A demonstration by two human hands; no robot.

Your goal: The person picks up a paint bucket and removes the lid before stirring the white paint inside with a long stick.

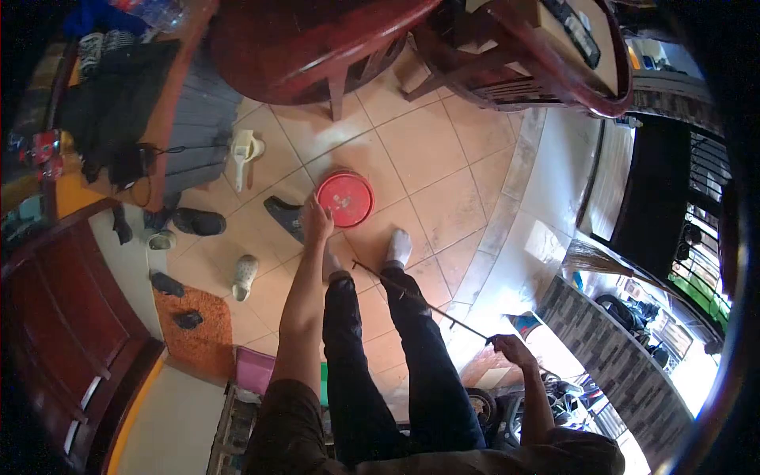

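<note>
A thin dark rod point(431, 306) with small side pieces slants across in front of my legs, its lower end in my right hand point(514, 351). The fingers of that hand are wrapped round it at the right. My left hand point(319, 222) reaches forward with its fingers stretched out, and overlaps the left edge of a round red bucket point(345, 199) seen from above. Pale scuffs mark the bucket's flat top. Just left of this hand, a dark slipper point(285, 215) lies on the tiled floor point(443, 186).
Reddish wooden chairs point(317, 47) stand ahead. Left are a white long-handled thing point(242, 157), a dark shoe point(198, 222), a pale clog point(245, 277) and an orange mat point(194, 328). A step edge point(507, 186) curves along the right. Motorcycle parts point(554, 404) show at lower right.
</note>
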